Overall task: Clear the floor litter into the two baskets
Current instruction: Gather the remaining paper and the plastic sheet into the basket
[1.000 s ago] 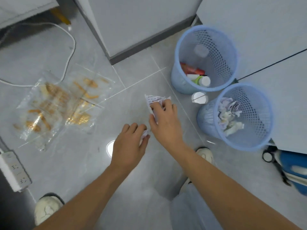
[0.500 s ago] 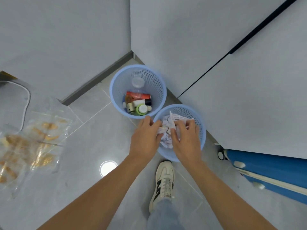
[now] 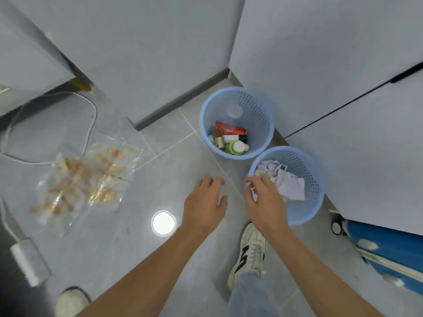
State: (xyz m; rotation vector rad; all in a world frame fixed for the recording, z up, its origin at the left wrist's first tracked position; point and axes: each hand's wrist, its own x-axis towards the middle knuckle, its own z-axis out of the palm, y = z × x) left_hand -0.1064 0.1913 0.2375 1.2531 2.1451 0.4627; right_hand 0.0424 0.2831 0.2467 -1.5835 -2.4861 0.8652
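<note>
— Over the nearer round blue mesh plastic basket [image 3: 306, 216], what were your hands doing?

— Your right hand [image 3: 263, 202] hung at its rim, fingers loosely curled on nothing I could make out; your left hand [image 3: 206, 202] was spread, empty, above the grey tiled floor [image 3: 174, 175].

— And the crumpled white paper [image 3: 286, 181]?

— A second earlier you pinched it off the tiles with both hands; now it lay inside that basket with the other scraps. That piece looked done.

— What remained?

— The clear plastic snack packets [image 3: 84, 179], lying well apart to your left, likely next.
</note>
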